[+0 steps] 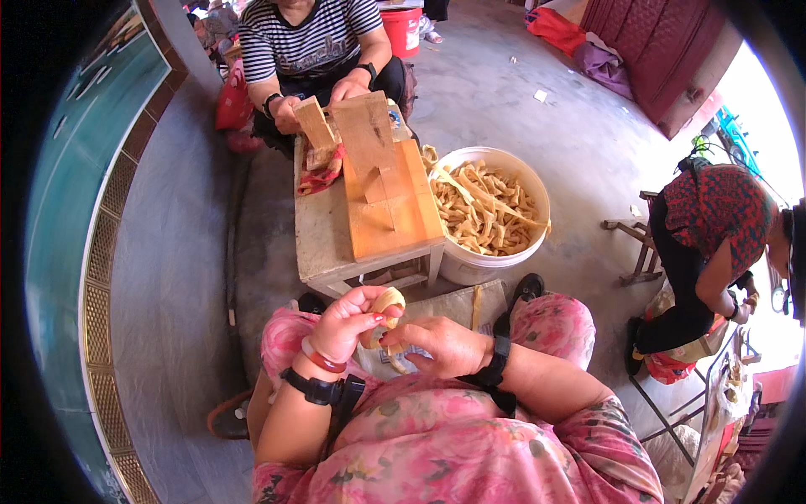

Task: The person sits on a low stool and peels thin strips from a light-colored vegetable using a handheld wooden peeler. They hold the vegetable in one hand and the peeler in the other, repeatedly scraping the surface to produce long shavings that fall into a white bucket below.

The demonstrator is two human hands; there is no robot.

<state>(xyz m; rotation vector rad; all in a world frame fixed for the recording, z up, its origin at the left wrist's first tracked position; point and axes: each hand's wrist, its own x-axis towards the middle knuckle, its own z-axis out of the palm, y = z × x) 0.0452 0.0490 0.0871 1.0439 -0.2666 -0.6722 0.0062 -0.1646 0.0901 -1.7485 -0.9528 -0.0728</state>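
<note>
A pale yellow, pliable strip [395, 298], probably of food, is curled into a loop over the fingers of my left hand [346, 324]. That hand pinches it between thumb and fingers. From the right, my right hand [450, 345] has its fingertips on the strip's lower part, and a short tail hangs beneath. My fingers partly hide the strip. Under my hands a cloth or sack [441, 307] is spread across my lap, with another yellow strip [476, 307] lying on it.
A white bucket [466, 269] holds many knotted yellow strips [488, 211]. Beside it, a low table [321, 236] carries an orange wooden board [409, 233]. Opposite me, a person [308, 44] handles a wooden block [315, 125] and another board [365, 135]. Another person [718, 208] bends at right.
</note>
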